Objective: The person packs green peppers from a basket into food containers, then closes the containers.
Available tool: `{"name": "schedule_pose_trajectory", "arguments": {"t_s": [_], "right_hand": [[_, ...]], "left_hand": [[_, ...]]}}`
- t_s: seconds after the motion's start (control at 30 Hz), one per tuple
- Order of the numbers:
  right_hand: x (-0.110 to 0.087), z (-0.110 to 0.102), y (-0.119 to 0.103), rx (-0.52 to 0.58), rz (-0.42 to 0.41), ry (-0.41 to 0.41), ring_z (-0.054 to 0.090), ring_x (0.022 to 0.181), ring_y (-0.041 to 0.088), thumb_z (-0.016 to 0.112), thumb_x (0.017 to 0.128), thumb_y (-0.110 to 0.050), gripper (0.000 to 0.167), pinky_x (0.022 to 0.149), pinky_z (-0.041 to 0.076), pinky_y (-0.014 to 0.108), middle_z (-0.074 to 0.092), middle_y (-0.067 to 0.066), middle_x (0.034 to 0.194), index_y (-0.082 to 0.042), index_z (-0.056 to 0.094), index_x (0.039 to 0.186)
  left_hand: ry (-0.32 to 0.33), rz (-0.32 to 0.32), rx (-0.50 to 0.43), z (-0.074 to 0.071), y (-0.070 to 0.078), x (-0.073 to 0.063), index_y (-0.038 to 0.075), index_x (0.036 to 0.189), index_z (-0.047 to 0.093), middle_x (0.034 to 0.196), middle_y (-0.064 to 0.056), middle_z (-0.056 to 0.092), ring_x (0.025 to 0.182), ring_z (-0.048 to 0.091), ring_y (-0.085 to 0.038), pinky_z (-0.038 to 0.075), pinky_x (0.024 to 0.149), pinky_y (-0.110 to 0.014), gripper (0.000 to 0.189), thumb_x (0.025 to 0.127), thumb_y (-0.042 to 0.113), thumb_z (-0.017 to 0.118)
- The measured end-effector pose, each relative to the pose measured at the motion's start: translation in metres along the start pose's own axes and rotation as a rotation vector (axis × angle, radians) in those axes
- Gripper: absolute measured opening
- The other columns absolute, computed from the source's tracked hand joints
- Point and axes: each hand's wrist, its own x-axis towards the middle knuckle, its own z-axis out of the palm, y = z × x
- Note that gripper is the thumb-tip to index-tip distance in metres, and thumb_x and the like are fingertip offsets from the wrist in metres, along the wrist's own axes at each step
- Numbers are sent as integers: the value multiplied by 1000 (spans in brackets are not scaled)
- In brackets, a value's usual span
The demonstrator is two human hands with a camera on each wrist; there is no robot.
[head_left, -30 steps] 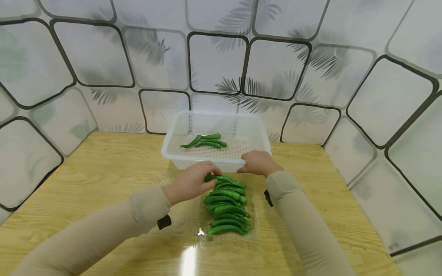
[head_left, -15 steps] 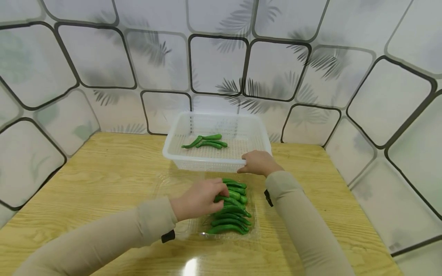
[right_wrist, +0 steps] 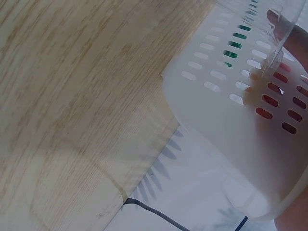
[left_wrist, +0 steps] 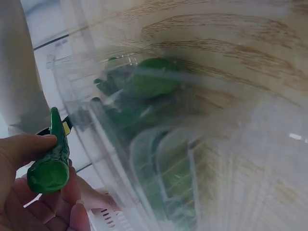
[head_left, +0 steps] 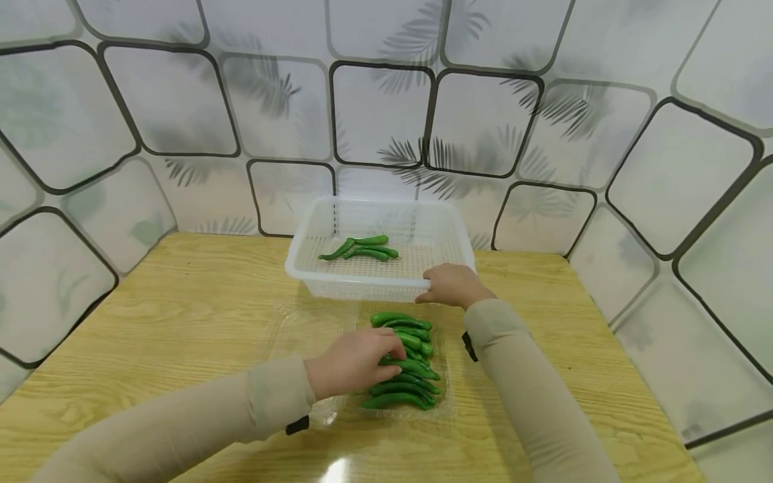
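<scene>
My left hand (head_left: 360, 359) is over the middle of a row of green peppers (head_left: 395, 401) lying in a clear plastic tray (head_left: 447, 402). In the left wrist view, one green pepper (left_wrist: 49, 174) sits between my left thumb and fingers, blunt end toward the camera. My right hand (head_left: 453, 285) grips the near right rim of a white slotted basket (head_left: 338, 276). Inside that basket lie several green peppers (head_left: 368, 253), toward its left side. The right wrist view shows the basket's slotted wall (right_wrist: 211, 103) with part of my right hand behind it.
The tray's clear lid (head_left: 314, 329) is folded open to the left on the wooden table (head_left: 199, 302). A patterned wall covering (head_left: 386, 111) rises close behind the basket and along both sides of the table.
My left hand has left the far end of the pepper row and come back toward me, over the middle peppers. The far pepper shows again. My right hand stays on the rim.
</scene>
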Motion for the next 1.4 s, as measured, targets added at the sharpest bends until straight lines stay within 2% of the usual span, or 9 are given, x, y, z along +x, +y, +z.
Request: {"name": "schedule_pose_trajectory", "arguments": {"t_s": [0.27, 0.47, 0.6, 0.83, 1.13, 1.4], "right_hand": [[0, 1, 1, 0, 3, 6, 61, 78, 18, 64, 82, -53, 46, 65, 49, 38, 65, 1, 93, -14, 65, 106], [-2, -1, -1, 3, 4, 4, 62, 86, 21, 64, 82, -53, 54, 70, 50, 40, 65, 5, 105, -11, 62, 117], [-3, -2, -2, -1, 7, -1, 62, 85, 20, 63, 83, -53, 55, 69, 50, 39, 65, 5, 105, -12, 62, 118], [-2, -1, -1, 0, 4, 0, 61, 75, 17, 64, 82, -52, 47, 63, 49, 37, 65, 1, 93, -13, 64, 109], [-3, -3, 0, 15, 4, -9, 57, 68, 15, 64, 82, -51, 38, 58, 46, 34, 61, -2, 80, -16, 64, 96], [-2, -2, -1, 8, 5, -6, 61, 76, 16, 64, 83, -52, 48, 63, 49, 36, 65, -1, 91, -14, 64, 112]], "left_hand": [[-10, -3, 52, 9, 1, 3, 13, 96, 68, 93, 3, 63, 77, 60, -6, 47, 65, -18, 11, 87, 19, 67], [-29, -28, 86, 13, 3, 3, 12, 98, 68, 92, 2, 62, 75, 59, -5, 47, 63, -18, 13, 87, 18, 67], [-51, -42, 91, 15, 3, 2, 10, 98, 68, 90, 2, 61, 71, 58, -5, 46, 59, -18, 13, 86, 15, 67], [-89, -50, 80, 18, 3, 2, 9, 97, 68, 90, 0, 60, 70, 58, -7, 46, 59, -19, 14, 84, 8, 65], [-131, -80, 137, 18, 2, 0, 12, 99, 68, 89, 1, 59, 75, 58, -8, 46, 59, -19, 15, 84, 14, 70], [-123, -59, 214, 20, 0, -2, 14, 89, 67, 82, 4, 57, 70, 55, -8, 45, 58, -19, 9, 82, 17, 72]]}}
